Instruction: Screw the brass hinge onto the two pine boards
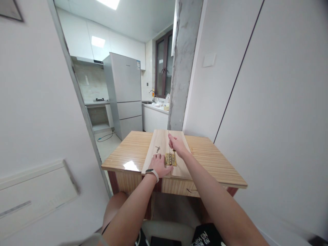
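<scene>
Two pale wooden boards (160, 136) lie side by side on the table, their seam running away from me. A brass hinge (170, 159) rests flat across that seam near the front. My left hand (159, 165) presses flat on the left board, fingers stretched out, thumb beside the hinge's lower edge. Above the hinge my right hand (177, 145) is closed in a fist around what looks like a screwdriver (174, 155); only its thin dark shaft shows, pointing down at the hinge's right leaf, and its handle is hidden. Several small screws (158, 149) lie in a little pile on the left board.
The boards lie on a wood-grain table (215, 160) with a drawer (179, 188) in front. White walls flank it closely. Beyond a doorway stand a grey refrigerator (128, 82) and a counter with a sink (147, 102). My legs are under the table's front edge.
</scene>
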Available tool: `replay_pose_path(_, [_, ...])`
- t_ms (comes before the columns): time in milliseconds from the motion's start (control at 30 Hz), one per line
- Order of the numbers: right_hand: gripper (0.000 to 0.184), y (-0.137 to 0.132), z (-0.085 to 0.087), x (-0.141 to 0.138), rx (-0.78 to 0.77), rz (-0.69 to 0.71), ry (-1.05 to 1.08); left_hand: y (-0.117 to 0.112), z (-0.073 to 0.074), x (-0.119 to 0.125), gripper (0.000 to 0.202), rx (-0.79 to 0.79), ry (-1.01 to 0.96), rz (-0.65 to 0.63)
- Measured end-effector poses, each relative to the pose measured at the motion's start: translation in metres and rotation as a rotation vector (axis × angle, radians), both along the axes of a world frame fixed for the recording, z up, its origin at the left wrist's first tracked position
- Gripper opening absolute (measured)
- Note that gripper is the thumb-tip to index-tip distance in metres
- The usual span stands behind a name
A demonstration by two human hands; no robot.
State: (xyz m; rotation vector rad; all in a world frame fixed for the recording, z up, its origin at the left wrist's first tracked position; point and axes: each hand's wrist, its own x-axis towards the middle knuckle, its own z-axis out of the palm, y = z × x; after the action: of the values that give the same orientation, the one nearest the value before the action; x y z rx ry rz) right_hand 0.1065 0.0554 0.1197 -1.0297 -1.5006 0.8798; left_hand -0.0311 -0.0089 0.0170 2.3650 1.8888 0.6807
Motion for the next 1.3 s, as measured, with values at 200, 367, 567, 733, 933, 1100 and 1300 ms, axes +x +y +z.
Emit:
replay_pose_path(200, [0.06, -0.003, -0.008, -0.016, 0.159, -0.481, 0.026, -0.001, 0.003, 0.0, 0.07, -0.026, 0.004, -0.001])
replay_pose_path(367, [0.058, -0.004, -0.007, -0.019, 0.09, -0.486, 0.075, -0.001, 0.003, 0.0, 0.072, -0.013, 0.019, -0.009])
replay_pose_path(567, [0.051, 0.004, -0.005, -0.004, -0.026, -0.219, 0.149, -0.002, 0.002, 0.0, 0.073, -0.028, 0.036, -0.003])
replay_pose_path(733, [0.057, 0.013, 0.001, 0.018, -0.16, 0.42, 0.134, 0.0, 0.001, 0.0, 0.072, -0.005, 0.025, 0.003])
replay_pose_path(933, [0.057, 0.009, -0.002, 0.01, -0.024, 0.149, 0.079, -0.001, 0.002, 0.0, 0.072, -0.014, 0.022, -0.001])
replay_pose_path(1100, [0.055, -0.005, -0.01, -0.01, 0.205, -0.457, 0.098, -0.001, 0.004, 0.0, 0.071, -0.02, 0.017, -0.004])
replay_pose_path(1300, [0.053, -0.008, -0.015, -0.024, 0.179, -0.628, 0.122, 0.001, 0.001, -0.001, 0.068, 0.001, 0.01, -0.012])
